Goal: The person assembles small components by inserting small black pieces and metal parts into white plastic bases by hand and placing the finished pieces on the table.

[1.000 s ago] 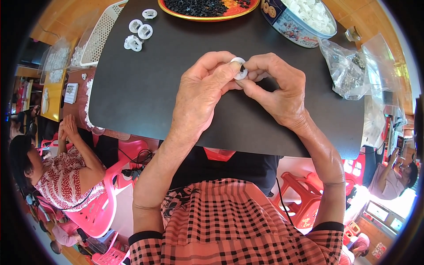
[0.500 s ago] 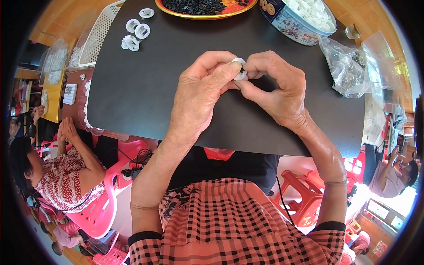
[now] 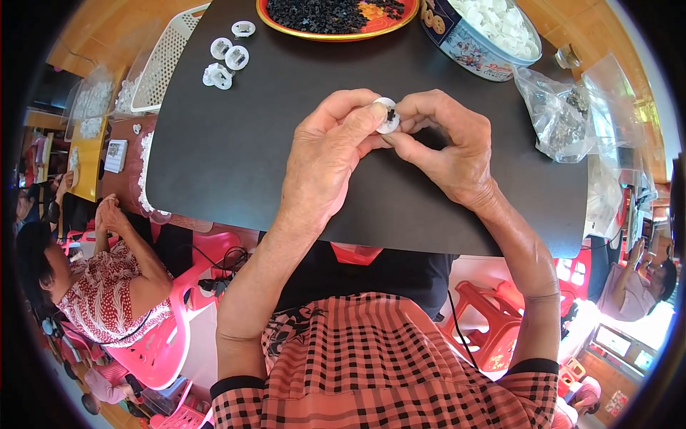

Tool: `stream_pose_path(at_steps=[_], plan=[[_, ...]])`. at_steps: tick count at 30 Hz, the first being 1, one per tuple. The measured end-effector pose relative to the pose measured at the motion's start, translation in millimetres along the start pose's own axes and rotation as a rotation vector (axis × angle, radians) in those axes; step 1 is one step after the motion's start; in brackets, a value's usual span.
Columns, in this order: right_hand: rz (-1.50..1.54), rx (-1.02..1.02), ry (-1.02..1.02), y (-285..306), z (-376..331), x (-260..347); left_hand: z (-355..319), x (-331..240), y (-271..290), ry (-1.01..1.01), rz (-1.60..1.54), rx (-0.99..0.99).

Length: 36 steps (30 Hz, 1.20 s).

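A round white plastic piece [image 3: 386,127] with a small black part [image 3: 391,115] at its middle is held above the dark table. My left hand [image 3: 319,154] pinches its left side, thumb on top and fingers behind. My right hand [image 3: 454,139] is curled at the opposite edge, thumb low and index finger higher, both touching the rim. Several similar white round pieces [image 3: 236,57] with dark centres lie at the table's far left. Small black parts [image 3: 314,16] fill much of a red and yellow tray [image 3: 321,34] at the far edge.
A round tin [image 3: 475,61] of white plastic pieces stands far right, near a small glass jar [image 3: 568,56] and a clear plastic bag [image 3: 557,125]. A white perforated basket [image 3: 166,64] borders the table's left. One seated person [image 3: 114,286] is at left, another [image 3: 636,289] at right.
The white piece has turned in my fingers, so its face and the black part show more plainly. Both hands stay close together, slightly lower in the picture.
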State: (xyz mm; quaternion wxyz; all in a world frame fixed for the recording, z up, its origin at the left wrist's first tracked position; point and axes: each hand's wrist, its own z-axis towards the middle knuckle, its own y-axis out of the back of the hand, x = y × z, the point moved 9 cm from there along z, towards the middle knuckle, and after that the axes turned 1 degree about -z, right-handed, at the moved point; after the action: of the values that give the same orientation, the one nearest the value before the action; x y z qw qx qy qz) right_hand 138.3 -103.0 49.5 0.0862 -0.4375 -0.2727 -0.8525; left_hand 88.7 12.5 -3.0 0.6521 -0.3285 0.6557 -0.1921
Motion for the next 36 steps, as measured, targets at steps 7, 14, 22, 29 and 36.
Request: stream_pose_path(at_steps=[7,14,22,29,36], plan=[[-0.044,0.014,0.141,0.4,0.3,12.5,-0.2,0.8,0.8,-0.001,0.007,0.004],[-0.063,0.052,0.142,0.4,0.6,14.9,0.0,1.3,-0.7,0.016,0.107,0.070],[0.022,0.116,0.054,4.5,2.9,5.0,1.1,4.9,-0.5,0.070,0.104,0.087],[0.205,0.178,-0.208,4.5,2.7,-15.3,-0.5,2.8,-3.5,0.028,0.187,0.085],[0.283,0.202,-0.336,0.0,-1.2,-22.2,-0.8,4.3,-6.7,0.039,0.245,0.072]])
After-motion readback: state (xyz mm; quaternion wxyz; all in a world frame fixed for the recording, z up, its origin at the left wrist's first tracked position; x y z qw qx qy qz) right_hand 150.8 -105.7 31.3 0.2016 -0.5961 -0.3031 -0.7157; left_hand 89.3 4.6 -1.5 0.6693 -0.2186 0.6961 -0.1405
